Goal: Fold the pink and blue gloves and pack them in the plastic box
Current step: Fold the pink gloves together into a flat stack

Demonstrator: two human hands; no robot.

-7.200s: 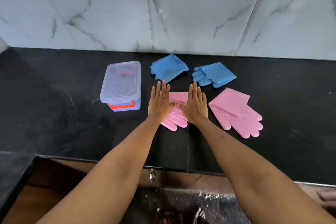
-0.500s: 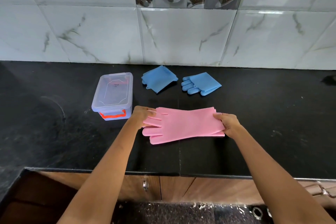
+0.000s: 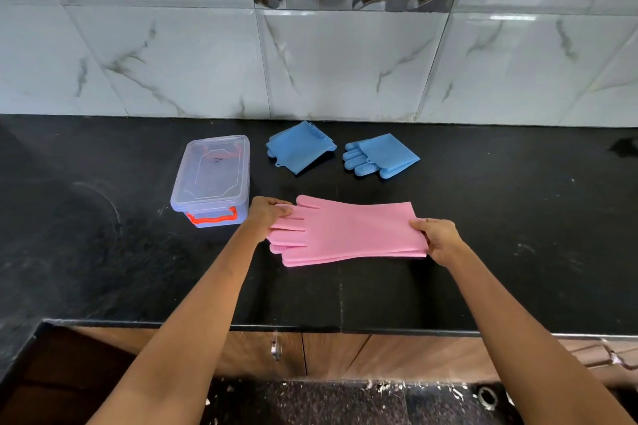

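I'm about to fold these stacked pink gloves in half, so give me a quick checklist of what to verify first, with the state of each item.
1. Left hand holds the finger end of the pink gloves: ok.
2. Right hand holds the cuff end: ok.
3. The two pink gloves lie stacked and roughly lined up: ok, edges slightly offset.
4. Gloves lie flat on the counter, with no creases: ok.
5. Plastic box open and ready for packing: not ok, lid is on.
6. Blue gloves already folded: ok, both lie folded behind.
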